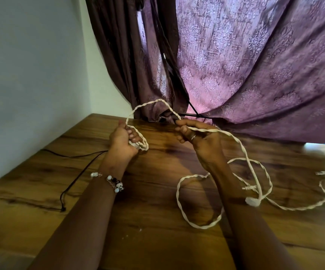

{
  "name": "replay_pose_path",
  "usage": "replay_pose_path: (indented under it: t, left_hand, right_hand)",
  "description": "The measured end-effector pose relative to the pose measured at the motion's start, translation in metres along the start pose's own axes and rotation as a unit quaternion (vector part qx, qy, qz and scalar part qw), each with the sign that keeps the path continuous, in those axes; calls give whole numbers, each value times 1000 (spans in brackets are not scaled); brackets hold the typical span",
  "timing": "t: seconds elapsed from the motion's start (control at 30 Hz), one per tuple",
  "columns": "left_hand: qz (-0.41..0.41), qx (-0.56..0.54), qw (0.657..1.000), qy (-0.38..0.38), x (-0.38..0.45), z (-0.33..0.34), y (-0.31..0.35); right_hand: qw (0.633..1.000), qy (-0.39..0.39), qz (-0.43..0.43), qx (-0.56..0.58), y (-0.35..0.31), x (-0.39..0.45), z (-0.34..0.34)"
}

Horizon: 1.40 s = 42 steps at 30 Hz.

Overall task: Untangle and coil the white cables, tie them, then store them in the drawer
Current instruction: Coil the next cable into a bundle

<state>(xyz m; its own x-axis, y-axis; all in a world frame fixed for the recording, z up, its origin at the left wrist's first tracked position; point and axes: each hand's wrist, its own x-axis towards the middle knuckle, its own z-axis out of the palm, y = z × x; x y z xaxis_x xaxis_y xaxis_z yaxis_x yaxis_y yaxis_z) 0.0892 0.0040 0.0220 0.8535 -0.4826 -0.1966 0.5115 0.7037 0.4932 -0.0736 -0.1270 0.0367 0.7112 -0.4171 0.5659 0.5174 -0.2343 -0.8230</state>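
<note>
It looked like a room in a home, most likely a bedroom or living room. Heavy purple curtains [255, 65] with a damask pattern hung behind the table [40, 172], gathered loosely and spilling onto its far edge (not something found in a lab or shop). The table had a warm wood-grain top and stood pushed into a corner against a plain pale wall [31, 65]. A thin black cord [75, 176] trailed across the tabletop at the left. Daylight glowed through the curtain fabric, so a window lay behind it.
</note>
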Motion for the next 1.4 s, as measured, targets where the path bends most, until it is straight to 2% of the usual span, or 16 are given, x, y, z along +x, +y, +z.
replay_pose_path:
  t: [0.13, 0.27, 0.3, 0.37, 0.43, 0.5, 0.57, 0.67, 0.83, 0.93, 1.03, 1.1, 1.2, 1.27, 1.33, 1.4]
  left_hand:
    - [-2, 64, 998, 2, -5, 0, -3]
    - [-12, 76, 996, -36, -14, 5, -4]
    - [-12, 84, 995, -54, -17, 7, -6]
    - [-9, 106, 990, -90, -26, 14, -12]
    - [-3, 137, 984, -113, -35, 21, -18]
    - [-25, 172, 972, -156, -42, 23, -25]
    - [-52, 217, 954, -201, -46, 23, -30]
    - [-64, 277, 931, -230, -54, 23, -37]
    - [-61, 379, 884, -267, -58, 21, -40]
    - [-98, 375, 873, -297, -55, 16, -38]
    - [-148, 348, 857, -351, -59, 15, -39]
    - [-157, 297, 864, -375, -60, 15, -40]
    - [-146, 250, 867, -405, -56, 13, -39]
    - [-128, 250, 871, -404, -53, 11, -36]
    - [-117, 258, 878, -386, -52, 10, -35]
    - [-104, 289, 880, -362, -53, 12, -36]
  right_hand:
    - [982, 127, -39, -132, 10, 4, -3]
    - [970, 88, -45, -223, 5, 5, -14]
    - [978, 72, -35, -193, 3, 4, -13]
    - [996, 51, 33, -59, -5, 2, -5]
    - [990, 36, 129, 49, -8, 1, 5]
    - [983, 13, 168, 70, -9, -1, 12]
    - [984, 0, 161, 71, -8, -4, 16]
    - [983, 29, 164, 79, -8, -4, 14]
    - [996, 85, 34, -21, -4, 0, 5]
    - [993, 118, 7, -14, -1, 2, 2]
    - [982, 185, 29, -27, 5, 8, -11]
    - [987, 139, 81, -8, 11, 9, -20]
    - [982, -4, 185, 44, 13, 4, -22]
    - [971, -75, 221, 42, 14, 1, -22]
    - [973, -83, 212, -36, 16, 1, -23]
    - [976, -52, 170, -123, 19, 2, -26]
